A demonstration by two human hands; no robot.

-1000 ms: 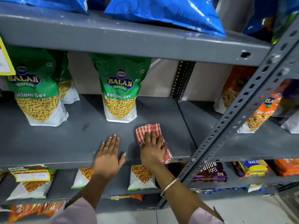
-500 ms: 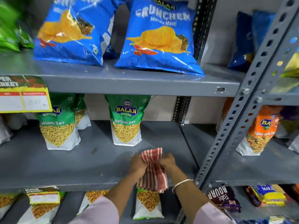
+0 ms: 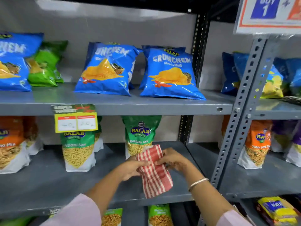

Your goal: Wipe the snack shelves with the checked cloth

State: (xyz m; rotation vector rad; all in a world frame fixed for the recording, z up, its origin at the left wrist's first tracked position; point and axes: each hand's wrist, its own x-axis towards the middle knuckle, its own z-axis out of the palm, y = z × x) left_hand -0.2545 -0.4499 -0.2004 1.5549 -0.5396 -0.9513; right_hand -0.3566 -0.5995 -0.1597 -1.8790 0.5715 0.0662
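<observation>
The red-and-white checked cloth (image 3: 154, 172) hangs in the air in front of the middle grey shelf (image 3: 48, 180), held between both hands. My left hand (image 3: 132, 168) pinches its left edge and my right hand (image 3: 174, 159) pinches its right edge. The cloth's lower end droops past the shelf's front lip. Behind it stands a green Ratlami Sev pouch (image 3: 140, 136). The upper grey shelf (image 3: 146, 105) carries blue Crunchem chip bags (image 3: 169, 74).
A second green Sev pouch (image 3: 78, 152) and an orange mix pouch (image 3: 9, 144) stand to the left. A yellow price tag (image 3: 76, 123) hangs from the upper shelf. A perforated grey upright (image 3: 236, 115) divides off the right bay with orange pouches (image 3: 255, 144).
The cloth has come off the shelf surface, where my right hand pressed it, and both hands now hold it up. My view has tilted upward, showing the chip shelf.
</observation>
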